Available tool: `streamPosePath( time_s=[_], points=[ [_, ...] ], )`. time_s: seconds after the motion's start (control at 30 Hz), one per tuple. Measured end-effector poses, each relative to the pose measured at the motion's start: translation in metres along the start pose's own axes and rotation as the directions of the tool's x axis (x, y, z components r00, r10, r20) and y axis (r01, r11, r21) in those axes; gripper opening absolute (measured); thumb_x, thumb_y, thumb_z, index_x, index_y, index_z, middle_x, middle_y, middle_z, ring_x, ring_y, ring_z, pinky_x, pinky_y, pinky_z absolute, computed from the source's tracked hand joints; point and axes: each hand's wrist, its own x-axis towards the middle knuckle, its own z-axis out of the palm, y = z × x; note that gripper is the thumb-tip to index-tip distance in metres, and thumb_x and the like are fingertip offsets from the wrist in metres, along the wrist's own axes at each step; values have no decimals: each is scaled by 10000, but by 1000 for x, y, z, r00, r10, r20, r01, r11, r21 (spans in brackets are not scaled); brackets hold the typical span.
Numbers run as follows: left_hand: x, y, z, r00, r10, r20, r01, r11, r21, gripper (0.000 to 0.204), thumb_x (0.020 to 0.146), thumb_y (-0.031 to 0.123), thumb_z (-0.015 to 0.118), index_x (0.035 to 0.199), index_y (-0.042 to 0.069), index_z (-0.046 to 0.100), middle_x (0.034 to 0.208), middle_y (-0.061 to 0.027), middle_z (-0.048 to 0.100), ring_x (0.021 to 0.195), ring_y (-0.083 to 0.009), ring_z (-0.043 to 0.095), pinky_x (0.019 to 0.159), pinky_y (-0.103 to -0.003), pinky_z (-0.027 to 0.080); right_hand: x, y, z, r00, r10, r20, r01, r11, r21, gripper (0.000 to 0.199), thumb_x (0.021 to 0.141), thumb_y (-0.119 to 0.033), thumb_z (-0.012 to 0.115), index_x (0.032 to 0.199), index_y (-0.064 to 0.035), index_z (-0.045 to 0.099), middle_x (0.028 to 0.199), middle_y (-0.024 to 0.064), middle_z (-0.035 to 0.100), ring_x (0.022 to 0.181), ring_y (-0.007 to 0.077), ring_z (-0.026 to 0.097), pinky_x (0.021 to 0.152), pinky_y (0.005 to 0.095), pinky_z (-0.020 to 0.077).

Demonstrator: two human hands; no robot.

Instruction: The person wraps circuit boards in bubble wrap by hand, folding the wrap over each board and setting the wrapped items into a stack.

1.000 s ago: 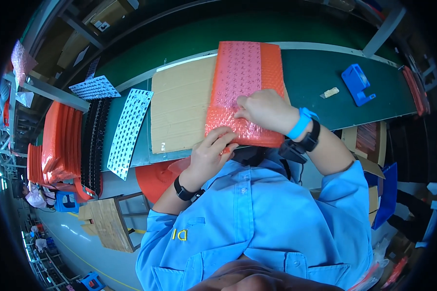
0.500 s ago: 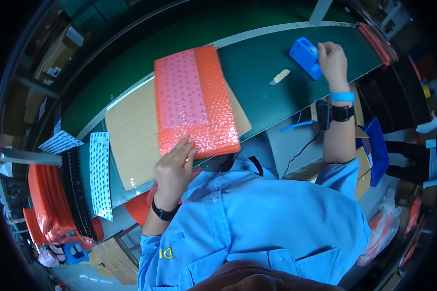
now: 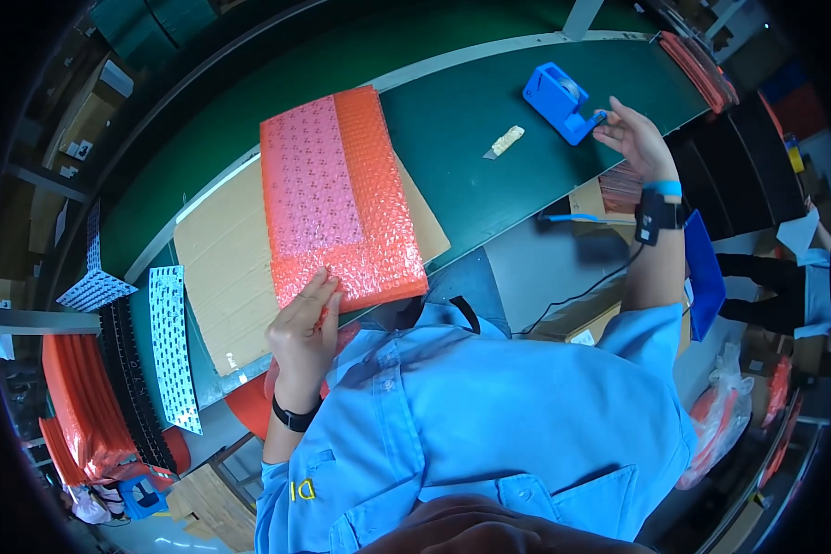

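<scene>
Left hand (image 3: 303,319) rests on the near edge of a bubble-wrap package (image 3: 342,198), fingers pressed flat on the orange-red wrap and slightly curled at its lower left corner, not closed around anything. A black band sits on that wrist. The package lies lengthwise on a sheet of cardboard (image 3: 222,268), which lies on the green table (image 3: 462,120). Inside the wrap a paler pink panel with a dotted pattern shows through its upper left part.

Right hand (image 3: 630,138) is stretched out to the far right and touches the front end of a blue tape dispenser (image 3: 557,100) that stands on the table, well apart from the package. Its fingers are loosely bent with the fingertips at the dispenser's cutter end; whether they pinch a strip of tape cannot be told. A blue band and a black strap with a cable running from it sit on that wrist.

Between the package and the dispenser a small utility knife (image 3: 505,142) with a pale handle lies on the green surface. At the left end of the table lie perforated white strips (image 3: 171,346) beside a dark stack, and further left a pile of orange wrapped packs (image 3: 78,406). The person wears a light blue shirt.
</scene>
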Motion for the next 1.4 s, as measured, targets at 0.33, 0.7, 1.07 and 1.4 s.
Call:
streamPosePath(
  time_s=[0.33,0.7,1.07,1.4],
  points=[
    [1,-1,0,1000,0,1,0,1000,-17,145,805,13,726,948,-5,741,1015,-190,714,937,-263,717,791,-315,576,-30,67,45,860,-281,-426,447,818,363,241,958,-213,623,948,26,589,1132,199,632,1109,290,633,956,362,538],
    [-1,-1,2,1000,12,-5,-12,1000,-7,141,809,22,726,946,-6,741,1006,-188,716,927,-262,719,790,-313,574,-27,49,40,912,-145,-384,341,786,515,137,913,-73,653,976,34,596,1009,188,671,1025,278,656,982,430,525],
    [0,-4,2,1000,-1,-10,1,999,-43,143,813,29,725,952,2,743,1020,-185,715,916,-266,720,787,-313,577,-22,77,51,862,-190,-470,383,852,357,76,895,-29,657,852,-33,594,978,150,684,925,216,664,882,398,553],
    [0,0,-4,997,-62,55,66,994,-85,185,846,-26,630,1017,-14,700,1084,-203,693,995,-312,694,857,-343,550,-86,39,187,852,-473,224,520,809,-272,452,812,-7,708,537,-62,354,855,70,713,742,88,618,580,260,448]
  ],
)
